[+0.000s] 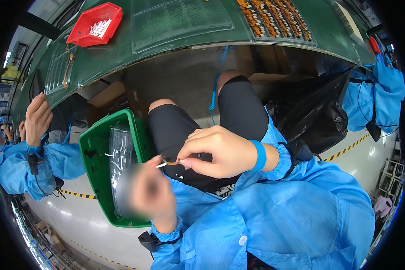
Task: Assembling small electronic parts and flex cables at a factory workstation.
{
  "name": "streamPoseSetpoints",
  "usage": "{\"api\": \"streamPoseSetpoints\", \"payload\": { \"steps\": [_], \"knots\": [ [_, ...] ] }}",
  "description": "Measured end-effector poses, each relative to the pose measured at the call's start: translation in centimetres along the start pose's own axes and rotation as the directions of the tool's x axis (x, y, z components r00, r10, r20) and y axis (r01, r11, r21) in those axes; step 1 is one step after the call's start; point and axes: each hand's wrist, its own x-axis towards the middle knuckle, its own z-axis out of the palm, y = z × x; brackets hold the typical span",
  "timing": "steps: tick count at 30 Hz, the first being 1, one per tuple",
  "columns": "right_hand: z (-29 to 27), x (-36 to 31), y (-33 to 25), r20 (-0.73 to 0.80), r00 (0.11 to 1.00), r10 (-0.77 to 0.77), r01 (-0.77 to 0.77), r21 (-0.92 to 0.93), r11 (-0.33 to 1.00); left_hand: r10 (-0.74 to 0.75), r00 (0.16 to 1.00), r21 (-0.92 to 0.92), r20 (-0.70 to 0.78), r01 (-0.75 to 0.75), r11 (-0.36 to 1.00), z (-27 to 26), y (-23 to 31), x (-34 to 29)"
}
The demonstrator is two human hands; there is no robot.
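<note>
Over my lap, my right hand (pixel 218 150) pinches the brown end of a small thin strip (pixel 172 164) between thumb and fingers. A white tab (pixel 161 165) sticks out at the strip's other end, right at the fingertips of my left hand (pixel 159 191). Those left fingertips are closed at the white end, though much of that hand is blurred and its exact grip is partly hidden. The strip looks like a flexible circuit piece. Just left of my knees stands a green bin (pixel 141 135), holding clear plastic (pixel 120 146) with loose white slips on it.
On the green table (pixel 121 49) ahead lie a red bin (pixel 78 36) of white pieces, a clear tray (pixel 180 22), and a tray of orange-brown parts (pixel 279 20). A black plastic bag (pixel 312 112) hangs at the right. Co-workers in blue sleeves (pixel 65 157) sit on both sides.
</note>
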Motion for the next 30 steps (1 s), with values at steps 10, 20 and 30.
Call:
{"api": "streamPoseSetpoints", "payload": {
  "steps": [10,20,30],
  "knots": [
    [-1.1,0.4,1.0,0.115,0.949,0.293,-0.304,0.573,0.761,-0.297,0.914,0.408,-0.275,0.390,0.825,-14.0,-13.0,-5.2],
    [-1.1,1.4,0.5,0.280,0.871,0.404,-0.474,0.696,0.539,-0.413,0.899,0.320,-0.143,0.437,0.840,-10.7,-11.5,-4.7],
    [-1.7,0.4,0.1,0.347,0.867,0.358,-0.498,0.616,0.610,-0.177,0.790,-0.641,0.588,0.588,0.494,-0.9,-3.1,0.0]
  ]
}}
